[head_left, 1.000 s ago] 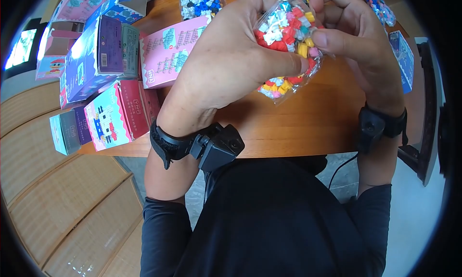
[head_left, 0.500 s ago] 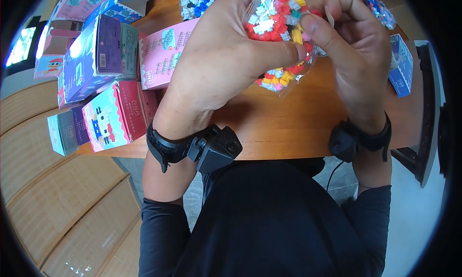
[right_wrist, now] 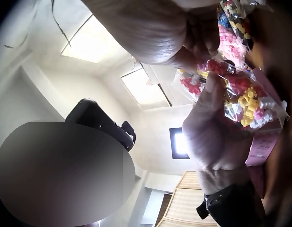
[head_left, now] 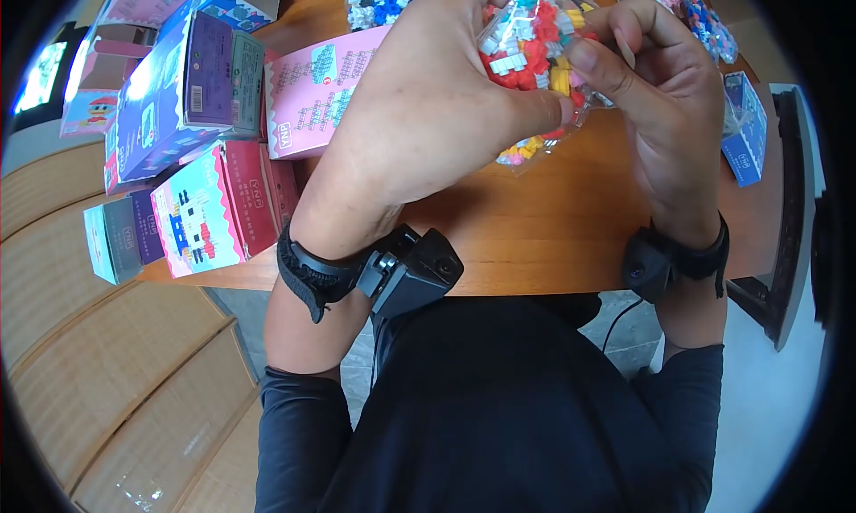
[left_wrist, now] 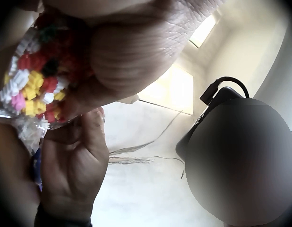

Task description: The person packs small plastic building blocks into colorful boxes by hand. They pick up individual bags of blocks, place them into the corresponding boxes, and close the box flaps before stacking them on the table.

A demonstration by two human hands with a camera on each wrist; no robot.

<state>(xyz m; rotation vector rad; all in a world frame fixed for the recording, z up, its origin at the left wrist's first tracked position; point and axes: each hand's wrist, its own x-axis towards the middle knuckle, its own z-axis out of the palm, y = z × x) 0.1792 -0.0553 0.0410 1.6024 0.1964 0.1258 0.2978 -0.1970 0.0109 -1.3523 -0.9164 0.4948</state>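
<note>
A clear plastic bag of small building bricks [head_left: 532,51] is held up over the table's far side; the bricks are red, yellow, white, pink and teal. My left hand [head_left: 437,98] grips it from the left, thumb across the front and fingers hidden behind. At the bag's upper right edge, my right hand [head_left: 664,94] pinches the plastic between thumb and curled fingers. The left wrist view shows the bricks [left_wrist: 30,90] pressed close under the left palm. In the right wrist view the bag [right_wrist: 250,106] bulges beyond the left thumb.
Several printed cardboard boxes stand at the left, among them a purple box [head_left: 165,103], a red-sided box [head_left: 223,210] and a pink box [head_left: 321,94]. More brick bags [head_left: 379,0] lie at the back. A blue box [head_left: 744,130] is at the right edge of the wooden table [head_left: 535,237].
My right hand has moved left and turned inward, its thumb shifting along the bag's edge. The bag swung slightly left, then back right with my left hand, which keeps its grip.
</note>
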